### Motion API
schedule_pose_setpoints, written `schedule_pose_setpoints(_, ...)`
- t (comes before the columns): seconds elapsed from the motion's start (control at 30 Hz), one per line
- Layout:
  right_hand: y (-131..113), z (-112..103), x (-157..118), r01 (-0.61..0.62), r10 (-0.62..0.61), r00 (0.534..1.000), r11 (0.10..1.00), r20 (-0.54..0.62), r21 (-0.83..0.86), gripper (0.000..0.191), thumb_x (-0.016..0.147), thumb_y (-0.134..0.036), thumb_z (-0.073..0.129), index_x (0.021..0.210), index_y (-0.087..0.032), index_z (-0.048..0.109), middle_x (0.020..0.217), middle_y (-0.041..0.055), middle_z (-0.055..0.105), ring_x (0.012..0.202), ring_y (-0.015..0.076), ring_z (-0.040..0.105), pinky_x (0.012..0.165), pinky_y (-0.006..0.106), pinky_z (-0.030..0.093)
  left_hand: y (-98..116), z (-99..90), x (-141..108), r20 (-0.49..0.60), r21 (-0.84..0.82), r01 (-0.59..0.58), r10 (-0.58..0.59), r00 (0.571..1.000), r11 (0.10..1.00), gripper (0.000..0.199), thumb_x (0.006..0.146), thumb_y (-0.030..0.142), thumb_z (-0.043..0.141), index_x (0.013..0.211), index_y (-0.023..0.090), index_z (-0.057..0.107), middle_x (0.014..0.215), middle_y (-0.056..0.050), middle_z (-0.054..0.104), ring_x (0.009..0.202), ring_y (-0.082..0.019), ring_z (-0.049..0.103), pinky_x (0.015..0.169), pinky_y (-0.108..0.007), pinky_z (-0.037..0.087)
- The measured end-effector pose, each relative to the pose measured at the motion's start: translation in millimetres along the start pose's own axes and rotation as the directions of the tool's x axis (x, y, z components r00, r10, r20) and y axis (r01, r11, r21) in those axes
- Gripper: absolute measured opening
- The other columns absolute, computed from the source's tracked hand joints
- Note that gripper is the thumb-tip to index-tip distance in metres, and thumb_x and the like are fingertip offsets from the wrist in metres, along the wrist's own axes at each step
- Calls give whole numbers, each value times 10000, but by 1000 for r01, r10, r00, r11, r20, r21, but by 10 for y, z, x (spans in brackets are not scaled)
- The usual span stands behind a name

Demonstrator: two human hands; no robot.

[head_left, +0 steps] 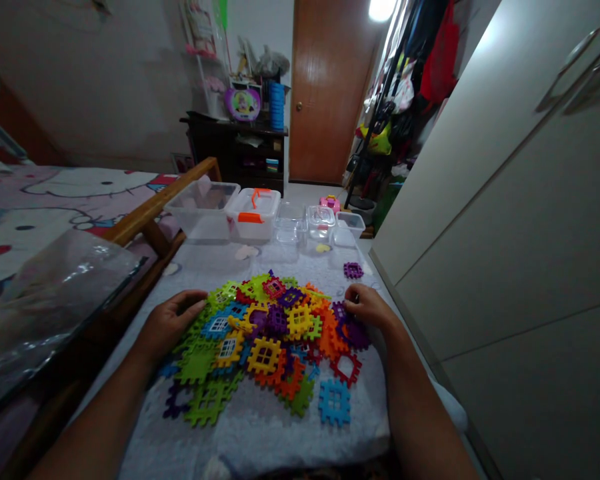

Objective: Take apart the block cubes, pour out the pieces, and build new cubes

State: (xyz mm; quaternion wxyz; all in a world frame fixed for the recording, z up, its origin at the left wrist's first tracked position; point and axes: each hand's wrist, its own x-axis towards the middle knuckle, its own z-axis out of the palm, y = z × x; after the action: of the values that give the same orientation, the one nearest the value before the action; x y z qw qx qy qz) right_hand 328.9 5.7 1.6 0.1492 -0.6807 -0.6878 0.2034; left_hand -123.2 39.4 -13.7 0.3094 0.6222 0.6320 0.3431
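Observation:
A heap of colourful plastic window-shaped tiles point(265, 355) lies on the cloth-covered table point(260, 443). My left hand point(176, 320) rests at the heap's left edge, its fingers curved and a little apart beside the green tiles, holding nothing that I can see. At the right edge my right hand point(367, 305) has its thumb and fingers bent close together by the purple tiles point(354, 332); whether they pinch a piece is too small to tell. A lone purple tile point(353, 270) lies just beyond the right hand, and a blue tile point(335, 402) lies at the front right.
Behind the heap stand a large clear bin point(205, 213), a box with orange latches point(255, 217) and several smaller clear containers point(321, 223). A wooden bed rail point(153, 207) and plastic bag point(75, 287) are at left; a pale cabinet point(505, 233) borders the right.

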Motion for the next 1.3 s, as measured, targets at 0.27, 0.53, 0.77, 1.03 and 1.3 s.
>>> schedule_pose_setpoints(0.27,66,59,434,-342,237,816,933,-528,-110,675,780,-500,696,1282,-77,540,1226,211,593,1168,325,521,1005,402,379,-27,10,7,-21,16,-31,31,999,999,462,713,575,643,980,209,735,1009,-66,770,934,-279,715,888,-361,559)
schedule_pose_setpoints(0.53,75,67,620,-442,328,804,888,-495,-130,581,782,-418,668,1243,-81,562,1179,216,619,1132,342,542,949,390,397,-72,10,16,-8,5,-38,38,999,999,453,723,573,648,994,220,732,1030,-61,768,976,-283,710,881,-351,566)
schedule_pose_setpoints(0.77,202,97,616,-390,284,802,915,-526,-101,611,771,-397,673,1284,-89,545,1193,189,630,1130,321,550,973,378,389,-89,12,17,7,3,-5,5,1000,1000,498,722,599,635,1022,211,722,1064,-73,758,992,-283,707,934,-374,540)
schedule_pose_setpoints(1.03,160,90,593,-404,303,807,909,-508,-101,570,771,-401,672,1249,-105,578,1165,186,645,1108,317,568,953,376,405,44,-4,-27,8,-2,14,-14,1000,1000,552,706,616,639,1021,170,717,1062,-95,753,989,-285,696,929,-369,537)
schedule_pose_setpoints(1.3,79,100,555,-442,329,800,889,-503,-122,596,763,-443,672,1256,-121,580,1158,185,646,1099,333,576,920,390,423,11,-7,-23,32,-11,1,-1,999,1000,535,744,605,639,1050,171,705,1102,-103,745,1023,-303,679,963,-408,517)
